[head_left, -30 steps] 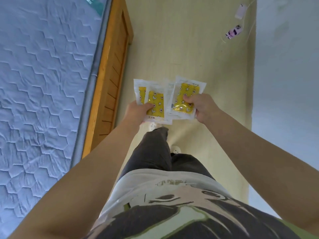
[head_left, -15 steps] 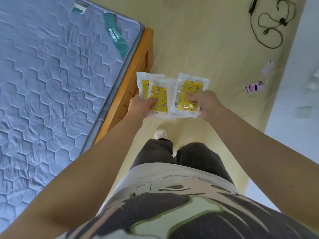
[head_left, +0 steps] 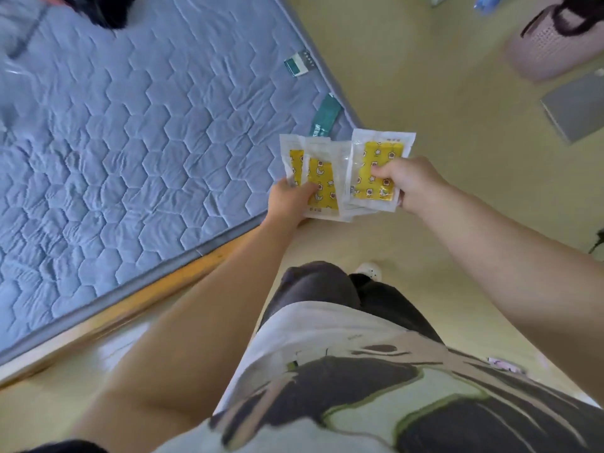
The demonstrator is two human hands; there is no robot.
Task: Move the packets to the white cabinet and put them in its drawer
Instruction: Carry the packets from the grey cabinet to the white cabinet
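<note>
Several clear packets with yellow patterned contents are held in front of me at waist height. My left hand (head_left: 289,199) grips the left packets (head_left: 318,178) from below, thumb on top. The right packet (head_left: 380,158) is pinched at its lower edge by my right hand (head_left: 408,183). The two groups overlap in the middle. No white cabinet or drawer shows in the head view.
A bed with a blue quilted mattress (head_left: 130,142) and a wooden frame (head_left: 137,295) fills the left. Yellow floor (head_left: 425,76) stretches ahead and right. A pink basket (head_left: 555,44) and a flat grey object (head_left: 578,106) lie at the top right.
The view has swung round the foot corner of the bed; the mattress now fills more of the left and the pink basket has appeared. Both hands keep the same hold on the packets.
</note>
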